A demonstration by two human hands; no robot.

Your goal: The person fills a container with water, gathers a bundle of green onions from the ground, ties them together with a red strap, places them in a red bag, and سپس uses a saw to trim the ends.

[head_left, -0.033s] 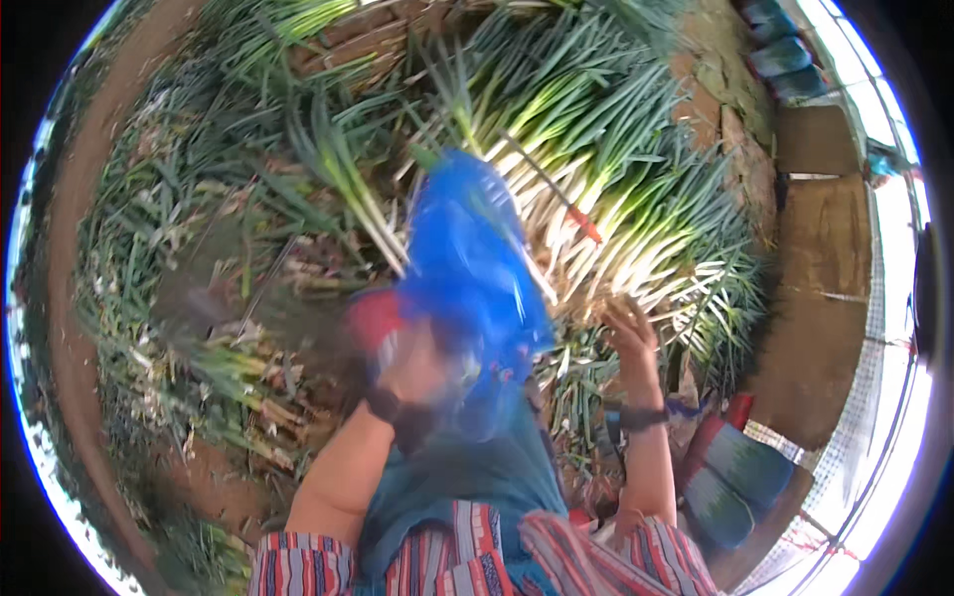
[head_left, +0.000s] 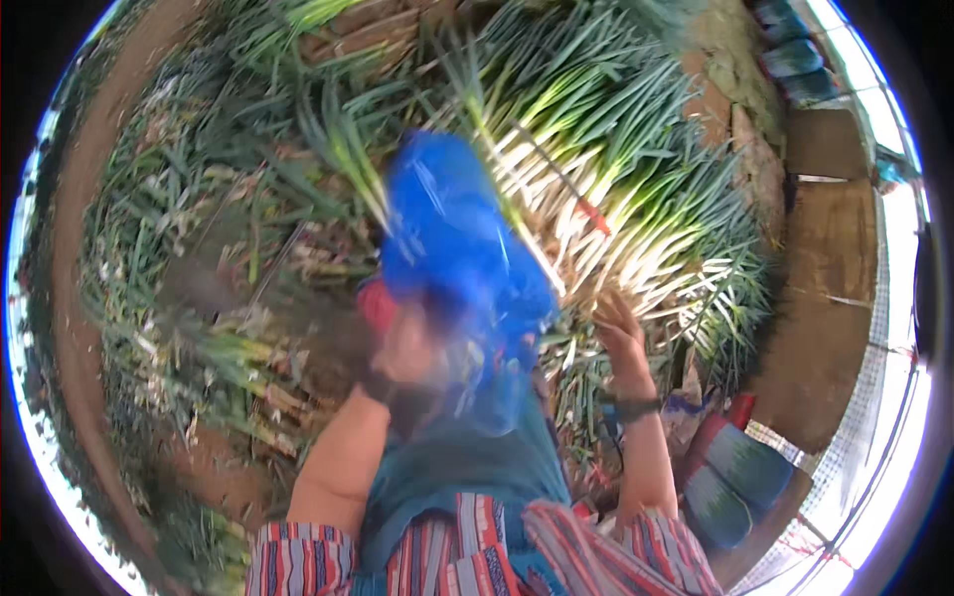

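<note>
Over my lap, a sheet of blue plastic (head_left: 437, 209) extends toward the piled green onions (head_left: 606, 179). My left hand (head_left: 409, 343) is at its left edge, smeared by motion and a lens smudge, so its fingers cannot be made out. Something red (head_left: 376, 302) shows beside that hand, too blurred to name. My right hand (head_left: 618, 323) reaches to the white root ends of the onions with its fingers stretched out; no onion is visibly gripped. A long thin tool with an orange-red handle (head_left: 594, 217) lies across the onion stalks.
Loose leaves and trimmings (head_left: 189, 199) cover the ground at left. A few onions (head_left: 358, 169) lie just beyond the blue plastic. Cardboard (head_left: 825, 298) borders the right side. Near my right forearm sits a padded blue-grey thing (head_left: 735, 477) with red edges.
My right hand has shifted slightly left, in toward the onion roots. The blue plastic has swung a little left and flattened. My left hand has moved slightly up and left.
</note>
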